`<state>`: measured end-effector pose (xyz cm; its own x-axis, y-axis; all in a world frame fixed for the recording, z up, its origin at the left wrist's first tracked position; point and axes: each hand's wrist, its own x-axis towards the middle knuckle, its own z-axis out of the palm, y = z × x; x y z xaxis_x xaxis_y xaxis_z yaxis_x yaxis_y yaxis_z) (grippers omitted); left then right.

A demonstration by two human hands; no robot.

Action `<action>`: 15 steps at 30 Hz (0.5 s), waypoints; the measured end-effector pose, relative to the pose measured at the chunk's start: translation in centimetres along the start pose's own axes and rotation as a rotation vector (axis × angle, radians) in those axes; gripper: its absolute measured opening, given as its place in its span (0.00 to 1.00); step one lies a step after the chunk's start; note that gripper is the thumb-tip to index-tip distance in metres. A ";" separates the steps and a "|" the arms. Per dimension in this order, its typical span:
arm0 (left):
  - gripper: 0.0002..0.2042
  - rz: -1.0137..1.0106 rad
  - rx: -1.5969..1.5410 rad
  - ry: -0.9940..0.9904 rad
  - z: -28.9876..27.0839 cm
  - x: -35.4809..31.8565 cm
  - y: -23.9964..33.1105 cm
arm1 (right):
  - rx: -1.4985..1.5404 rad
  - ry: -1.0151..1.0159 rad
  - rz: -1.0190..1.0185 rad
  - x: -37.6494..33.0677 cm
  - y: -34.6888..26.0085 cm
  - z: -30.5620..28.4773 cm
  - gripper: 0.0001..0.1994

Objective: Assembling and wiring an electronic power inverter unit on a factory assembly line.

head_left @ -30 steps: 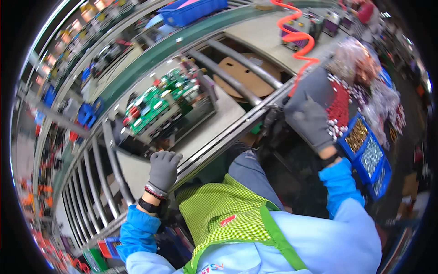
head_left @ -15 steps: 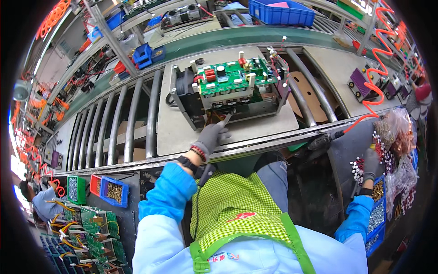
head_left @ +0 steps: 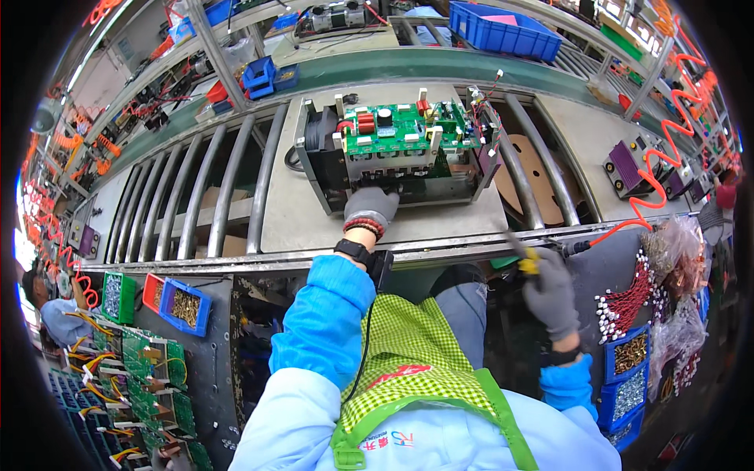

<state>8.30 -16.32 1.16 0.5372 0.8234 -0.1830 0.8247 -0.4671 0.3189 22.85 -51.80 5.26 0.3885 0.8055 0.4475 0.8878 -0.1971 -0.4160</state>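
Note:
My left hand [head_left: 372, 206], in a grey glove, reaches into the lower front of an open power unit with a dark metal frame [head_left: 326, 177]. Its fingertips are hidden against the unit, so any grip there cannot be seen. On top of the unit lies a green circuit board [head_left: 404, 129] with red and white parts. My right hand [head_left: 552, 297], also gloved, is closed around a yellow-handled screwdriver [head_left: 529, 263]. Its thin dark shaft, blurred, points up and left toward the bench edge, apart from the unit.
The unit sits on a pale board [head_left: 275, 220] over a roller conveyor [head_left: 224, 188]. A coiled orange air hose [head_left: 667, 133] hangs at the right, joined to a dark air tool [head_left: 577, 248]. Blue screw bins [head_left: 628, 353] and red-wired connectors [head_left: 624, 306] lie right; circuit boards [head_left: 149, 369] stand left.
My right hand has come inward from beside the connectors at the right, bringing the yellow-handled screwdriver toward the bench edge. My left hand has moved up, deeper into the unit's front.

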 end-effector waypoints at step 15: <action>0.12 -0.174 -1.581 -0.438 1.2 -0.2 -7.8 | -0.301 -0.360 -0.072 13.6 -5.5 15.2 0.14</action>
<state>1.94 -13.21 -2.40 0.6957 0.5511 -0.4607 0.0378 0.6124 0.7896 19.47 -31.30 1.58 0.2604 0.9550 0.1421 0.9620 -0.2440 -0.1228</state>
